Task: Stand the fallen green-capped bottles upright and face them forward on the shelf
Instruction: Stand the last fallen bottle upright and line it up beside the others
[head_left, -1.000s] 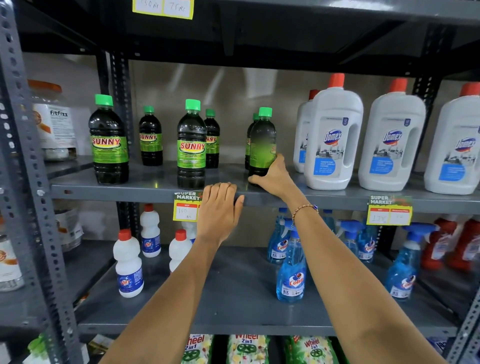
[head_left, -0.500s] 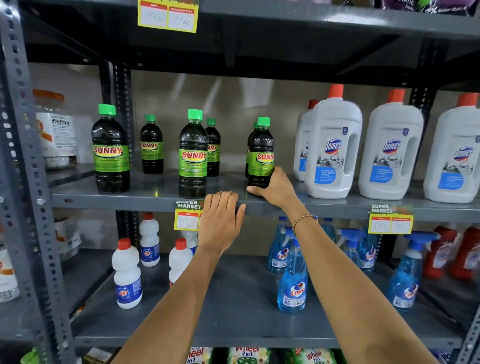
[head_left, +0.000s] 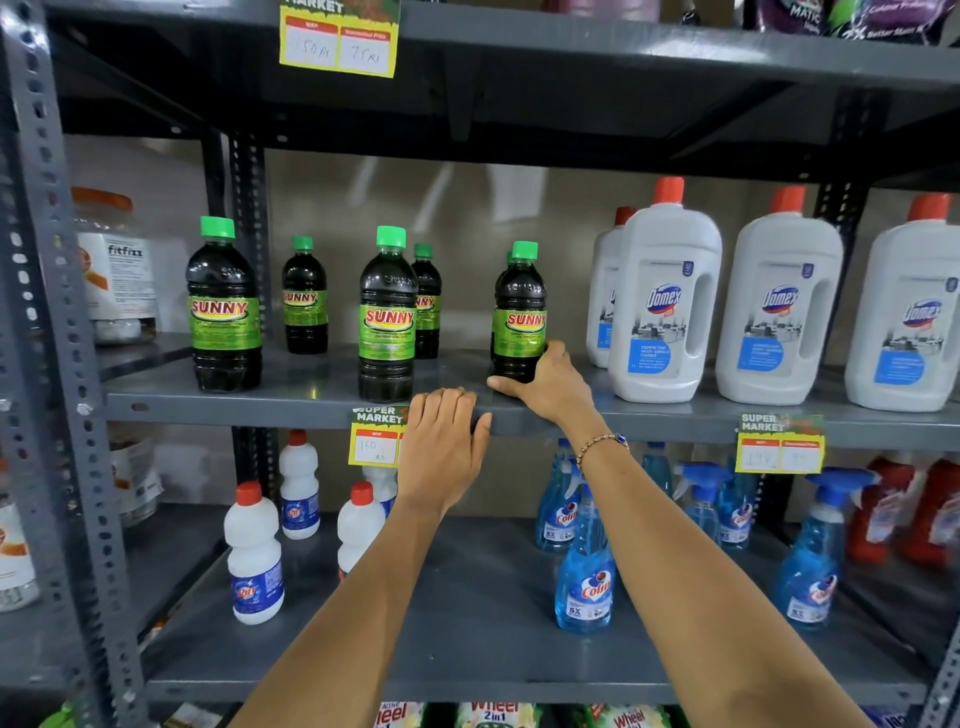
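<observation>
Several dark green-capped SUNNY bottles stand upright on the grey middle shelf (head_left: 311, 400). My right hand (head_left: 545, 384) grips the base of the rightmost front bottle (head_left: 519, 312), whose label faces forward; another bottle is mostly hidden behind it. The front left bottle (head_left: 223, 312) and front middle bottle (head_left: 387, 317) show their labels, with two smaller-looking ones (head_left: 305, 299) (head_left: 427, 304) behind. My left hand (head_left: 441, 447) rests with fingers curled over the shelf's front edge, holding no bottle.
White Domex jugs (head_left: 665, 306) stand close to the right of the held bottle. Price tags (head_left: 376, 439) hang on the shelf edge. Below are white red-capped bottles (head_left: 254, 556) and blue Colin sprays (head_left: 584, 577). A perforated steel upright (head_left: 47, 364) stands at left.
My right hand has turned the rightmost bottle so that its SUNNY label now faces forward. My left hand has stayed on the shelf edge.
</observation>
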